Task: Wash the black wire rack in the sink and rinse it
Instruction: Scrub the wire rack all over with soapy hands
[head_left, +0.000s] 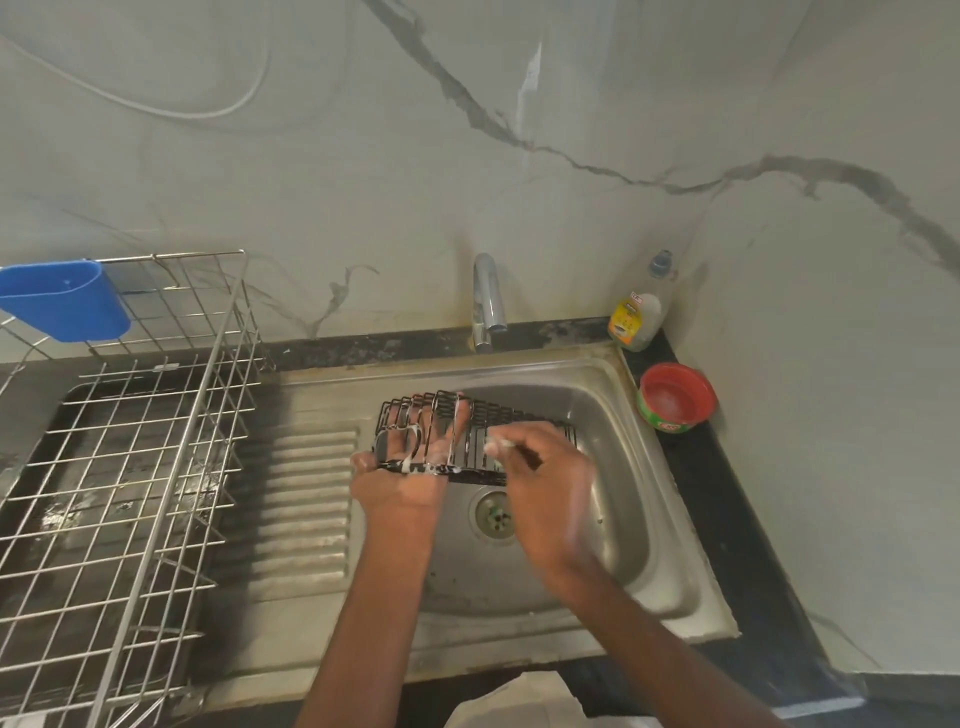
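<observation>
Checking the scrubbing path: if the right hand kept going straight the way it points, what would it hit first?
Probably the black wire rack: the right hand points up-left, fingertips already at its soapy wires.

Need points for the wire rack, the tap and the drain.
wire rack (530, 415): head view, on its far right wires over the basin.
tap (488, 296): head view, on the spout's upright body.
drain (491, 512): head view, on the strainer's centre.
</observation>
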